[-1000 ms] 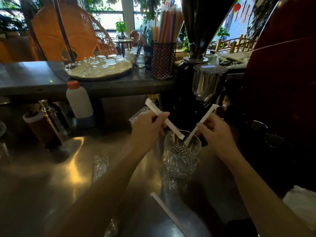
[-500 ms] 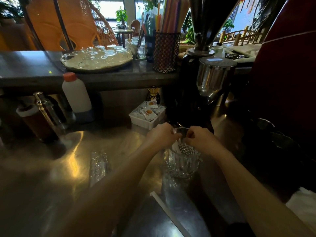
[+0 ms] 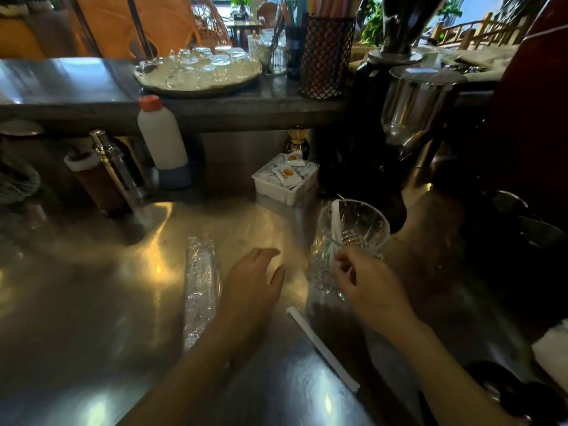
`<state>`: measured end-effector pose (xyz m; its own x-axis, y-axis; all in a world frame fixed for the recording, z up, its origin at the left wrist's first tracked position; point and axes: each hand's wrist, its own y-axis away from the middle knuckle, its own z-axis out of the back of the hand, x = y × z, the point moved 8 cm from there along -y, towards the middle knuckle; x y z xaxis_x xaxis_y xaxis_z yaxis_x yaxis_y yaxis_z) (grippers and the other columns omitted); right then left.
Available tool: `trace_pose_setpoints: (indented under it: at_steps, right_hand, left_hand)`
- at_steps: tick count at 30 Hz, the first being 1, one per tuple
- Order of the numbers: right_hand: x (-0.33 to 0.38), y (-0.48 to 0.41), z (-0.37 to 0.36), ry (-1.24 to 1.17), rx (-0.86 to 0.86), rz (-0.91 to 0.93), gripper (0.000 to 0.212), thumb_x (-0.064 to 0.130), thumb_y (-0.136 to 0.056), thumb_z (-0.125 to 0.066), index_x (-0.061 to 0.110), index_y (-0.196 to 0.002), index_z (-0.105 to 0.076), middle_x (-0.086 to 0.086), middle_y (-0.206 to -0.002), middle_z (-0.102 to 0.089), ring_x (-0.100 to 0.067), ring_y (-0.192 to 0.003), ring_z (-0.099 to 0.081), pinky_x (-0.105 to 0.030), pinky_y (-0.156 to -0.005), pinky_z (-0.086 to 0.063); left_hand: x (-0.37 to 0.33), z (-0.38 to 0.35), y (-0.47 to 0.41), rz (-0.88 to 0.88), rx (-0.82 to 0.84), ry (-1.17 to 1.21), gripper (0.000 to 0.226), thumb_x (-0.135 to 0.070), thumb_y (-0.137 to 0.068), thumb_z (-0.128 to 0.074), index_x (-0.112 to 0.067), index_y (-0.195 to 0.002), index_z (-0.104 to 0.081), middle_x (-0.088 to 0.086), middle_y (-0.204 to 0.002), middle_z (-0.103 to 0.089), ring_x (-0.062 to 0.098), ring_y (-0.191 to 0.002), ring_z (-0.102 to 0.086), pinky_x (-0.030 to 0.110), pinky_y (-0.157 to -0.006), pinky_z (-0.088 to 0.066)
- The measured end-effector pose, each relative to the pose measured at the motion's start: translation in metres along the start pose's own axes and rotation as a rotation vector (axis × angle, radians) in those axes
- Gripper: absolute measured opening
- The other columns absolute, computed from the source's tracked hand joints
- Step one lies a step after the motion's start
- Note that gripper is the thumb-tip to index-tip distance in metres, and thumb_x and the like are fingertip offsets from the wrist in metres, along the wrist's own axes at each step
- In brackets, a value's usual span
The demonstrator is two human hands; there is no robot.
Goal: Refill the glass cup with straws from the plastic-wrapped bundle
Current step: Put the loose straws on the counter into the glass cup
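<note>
A cut-glass cup (image 3: pixel 353 238) stands on the steel counter (image 3: pixel 92 302), with white paper-wrapped straws (image 3: pixel 335 222) leaning inside it. My right hand (image 3: pixel 365 284) is at the cup's near rim, fingers curled; I cannot tell whether it pinches a straw. My left hand (image 3: pixel 255 281) hovers over the counter with fingers apart, holding nothing, between the cup and the plastic-wrapped straw bundle (image 3: pixel 201 287), which lies lengthwise to its left. One loose wrapped straw (image 3: pixel 322 348) lies on the counter in front of the cup.
A white tray of sachets (image 3: pixel 285 179) sits behind the cup. A black grinder (image 3: pixel 378 149) stands at the right. A white bottle (image 3: pixel 161 139), a shaker and a brown jar stand at the back left. A raised shelf holds a plate of glasses (image 3: pixel 196 69) and a mesh straw holder (image 3: pixel 325 56).
Both hands dropped their straws into the cup. My left hand has since moved left, away from the cup toward the bundle, while my right hand stays at the rim.
</note>
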<state>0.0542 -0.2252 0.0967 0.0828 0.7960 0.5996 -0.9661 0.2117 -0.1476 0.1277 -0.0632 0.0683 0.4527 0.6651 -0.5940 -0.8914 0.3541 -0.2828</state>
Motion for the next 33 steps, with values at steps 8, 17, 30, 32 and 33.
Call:
trace_pose_setpoints:
  at_steps: [8,17,30,32,33]
  right_hand:
    - [-0.027,0.036,-0.090,0.137,0.209,-0.032,0.018,0.028,-0.089,-0.049,0.014,-0.099,-0.052,-0.005,-0.100,-0.059,-0.023,-0.091,-0.055,-0.037,-0.079,-0.046]
    - [-0.036,0.041,-0.118,0.203,0.371,-0.151,0.021,0.010,-0.083,-0.049,0.005,-0.103,-0.050,-0.017,-0.102,-0.062,-0.033,-0.089,-0.062,-0.039,-0.075,-0.052]
    - [-0.006,0.012,-0.060,-0.055,0.282,-0.139,0.015,0.020,-0.084,-0.055,0.014,-0.098,-0.050,-0.005,-0.082,-0.060,-0.022,-0.074,-0.059,-0.042,-0.069,-0.053]
    - [0.006,-0.003,-0.027,-0.112,0.149,-0.108,0.011,0.018,-0.085,-0.055,0.016,-0.094,-0.050,-0.004,-0.075,-0.058,-0.019,-0.066,-0.058,-0.038,-0.062,-0.052]
    - [0.011,-0.011,-0.009,-0.131,0.073,-0.091,0.011,0.017,-0.085,-0.055,0.015,-0.094,-0.050,-0.006,-0.075,-0.059,-0.021,-0.066,-0.060,-0.038,-0.060,-0.053]
  left_hand:
    - [0.044,-0.046,0.063,0.106,0.168,-0.164,0.042,-0.033,-0.084,-0.053,-0.020,-0.123,-0.049,0.004,-0.124,-0.057,0.022,-0.110,-0.053,0.035,-0.094,-0.042]
    - [0.053,-0.056,0.082,0.051,0.185,-0.434,0.054,-0.048,-0.082,-0.037,-0.014,-0.116,-0.059,0.011,-0.118,-0.065,0.028,-0.105,-0.062,0.040,-0.090,-0.051]
    - [0.053,-0.056,0.084,0.038,0.227,-0.447,0.052,-0.047,-0.084,-0.037,-0.013,-0.115,-0.060,0.011,-0.118,-0.066,0.028,-0.108,-0.062,0.040,-0.091,-0.051]
    - [0.053,-0.057,0.084,0.037,0.235,-0.462,0.049,-0.046,-0.082,-0.042,-0.013,-0.115,-0.061,0.011,-0.118,-0.066,0.027,-0.108,-0.062,0.042,-0.089,-0.052]
    - [0.053,-0.058,0.084,0.038,0.243,-0.470,0.049,-0.045,-0.081,-0.045,-0.013,-0.114,-0.061,0.011,-0.119,-0.066,0.027,-0.109,-0.062,0.043,-0.089,-0.052]
